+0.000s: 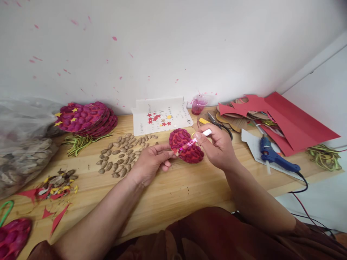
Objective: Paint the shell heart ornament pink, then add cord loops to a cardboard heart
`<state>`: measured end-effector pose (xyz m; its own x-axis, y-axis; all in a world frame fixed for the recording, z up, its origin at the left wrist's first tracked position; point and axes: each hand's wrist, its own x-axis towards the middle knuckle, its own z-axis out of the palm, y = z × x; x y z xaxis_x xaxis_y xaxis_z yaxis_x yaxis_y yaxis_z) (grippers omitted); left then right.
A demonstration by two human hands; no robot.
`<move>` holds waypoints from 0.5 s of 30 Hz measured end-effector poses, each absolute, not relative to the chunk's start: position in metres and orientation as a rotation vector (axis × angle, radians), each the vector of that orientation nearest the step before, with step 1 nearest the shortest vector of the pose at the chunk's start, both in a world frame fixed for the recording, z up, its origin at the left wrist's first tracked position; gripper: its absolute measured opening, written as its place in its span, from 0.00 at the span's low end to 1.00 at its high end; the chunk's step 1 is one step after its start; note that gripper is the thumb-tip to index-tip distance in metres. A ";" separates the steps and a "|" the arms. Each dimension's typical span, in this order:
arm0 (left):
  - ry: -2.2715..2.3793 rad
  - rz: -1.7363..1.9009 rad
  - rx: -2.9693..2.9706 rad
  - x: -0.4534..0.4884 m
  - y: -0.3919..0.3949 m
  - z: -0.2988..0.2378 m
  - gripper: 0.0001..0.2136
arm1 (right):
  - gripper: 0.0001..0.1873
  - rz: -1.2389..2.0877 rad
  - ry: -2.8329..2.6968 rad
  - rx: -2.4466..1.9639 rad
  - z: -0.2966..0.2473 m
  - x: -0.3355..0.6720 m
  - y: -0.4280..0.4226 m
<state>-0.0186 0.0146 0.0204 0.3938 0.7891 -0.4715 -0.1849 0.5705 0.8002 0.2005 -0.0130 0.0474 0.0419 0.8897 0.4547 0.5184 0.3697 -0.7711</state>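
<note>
Writing [169, 108] on the white sheet [182, 122] is too small to be read. The plastic bag [25, 121] and a pink disc [15, 236] are cut off by the left edge. The scissors [227, 128] are partly hidden by the right hand [220, 147], the held disc [191, 155] by the left hand [151, 161].

The one view here looks out from the wearer's head, forward and down, close over the table [168, 198]; pale wall [173, 47] fills the frame's top, with left hand [153, 162] and right hand [218, 147] near its centre.
</note>
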 end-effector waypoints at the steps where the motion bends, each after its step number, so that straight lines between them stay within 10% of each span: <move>1: 0.973 0.677 0.735 -0.019 0.015 0.021 0.17 | 0.08 0.473 -1.614 -1.284 0.047 0.201 -0.013; 15: 0.998 0.582 0.832 -0.020 0.012 0.024 0.17 | 0.08 0.505 -1.680 -1.246 0.048 0.206 -0.014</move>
<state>-0.0196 0.0123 0.0239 0.4380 0.7542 -0.4892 -0.0551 0.5657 0.8228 0.2058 -0.0143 0.0478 -0.0290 0.8964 0.4423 0.5043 0.3951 -0.7678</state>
